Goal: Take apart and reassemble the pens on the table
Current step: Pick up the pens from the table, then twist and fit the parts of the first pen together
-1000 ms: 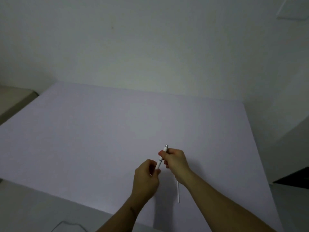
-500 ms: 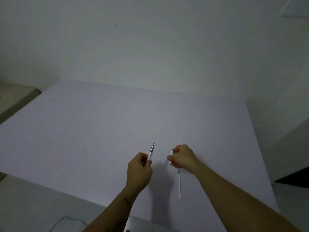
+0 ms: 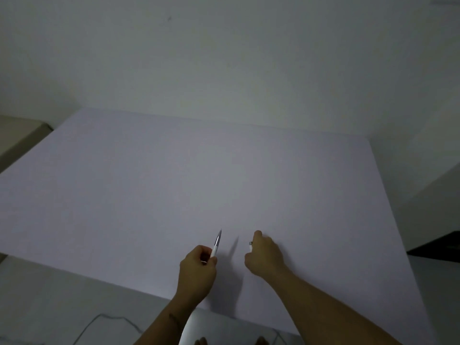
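Note:
My left hand (image 3: pixel 198 272) is closed around the front half of a white pen (image 3: pixel 217 242), whose silver tip points up and away from me. My right hand (image 3: pixel 265 257) sits a little to the right, low over the pale sheet covering the table (image 3: pixel 149 183). It is closed on the pen's rear piece (image 3: pixel 250 245), and only a small white and silver end shows at the thumb. The two halves are a hand's width apart. No other pen part is visible on the sheet.
A thin grey cable (image 3: pixel 99 319) loops on the table's bare front edge at bottom left. A beige surface (image 3: pixel 17 130) lies off the left side and a dark object (image 3: pixel 438 245) off the right. A plain wall stands behind.
The pen, held whole in both hands a second ago, has come apart and my hands have separated. The thin white refill lying under my right wrist is now hidden.

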The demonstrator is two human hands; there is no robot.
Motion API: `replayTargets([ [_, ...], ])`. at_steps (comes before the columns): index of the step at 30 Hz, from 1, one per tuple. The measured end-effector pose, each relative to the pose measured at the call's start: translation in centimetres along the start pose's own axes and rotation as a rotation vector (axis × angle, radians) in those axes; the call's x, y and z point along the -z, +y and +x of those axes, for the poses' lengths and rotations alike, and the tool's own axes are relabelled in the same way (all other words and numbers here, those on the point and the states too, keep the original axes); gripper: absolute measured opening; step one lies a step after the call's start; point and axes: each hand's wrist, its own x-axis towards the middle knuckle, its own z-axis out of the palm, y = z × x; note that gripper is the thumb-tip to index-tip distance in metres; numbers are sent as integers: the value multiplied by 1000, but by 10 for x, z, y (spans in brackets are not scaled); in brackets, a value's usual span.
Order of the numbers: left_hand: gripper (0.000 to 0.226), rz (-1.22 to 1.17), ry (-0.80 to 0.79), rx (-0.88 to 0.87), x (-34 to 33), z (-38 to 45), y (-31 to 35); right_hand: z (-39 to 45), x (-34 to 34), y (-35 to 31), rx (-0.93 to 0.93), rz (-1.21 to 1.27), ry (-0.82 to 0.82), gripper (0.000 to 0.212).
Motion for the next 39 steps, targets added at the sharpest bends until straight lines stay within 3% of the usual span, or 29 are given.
replayTargets([
  [18,7,-13,-246,-86,48,18,-21,-32,-11,-11,-179,156,269,11],
  [21,9,-1,-271,-112,53,20,-16,-46,-10,-29,-123,388,272,27],
  [28,14,-14,-284,-257,51,15,2,-70,-1,-83,-191,1159,77,9],
  [34,12,-65,-307,-315,54,9,11,-76,9,-93,-182,1250,183,14],
  [39,21,-125,-433,-275,68,10,8,-83,12,-96,-117,1212,132,14],
])
